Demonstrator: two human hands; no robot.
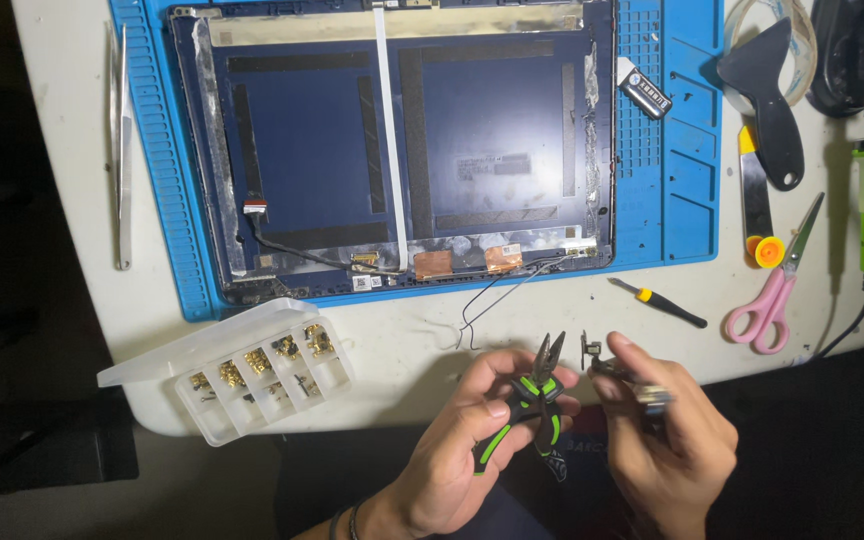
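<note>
While left hand [472, 440] grips pliers [542, 400] | right hand [662, 430] pinches hinge [617, 375]

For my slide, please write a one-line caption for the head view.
Left hand holds green-handled pliers, right hand a small metal hinge, below an opened blue laptop lid.

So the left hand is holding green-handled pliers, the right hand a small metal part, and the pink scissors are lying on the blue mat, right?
Not quite. The head view shows the pink scissors lying on the white table, just off the blue mat. The rest holds: the left hand holds the green-handled pliers, the right hand a small metal part.
</note>
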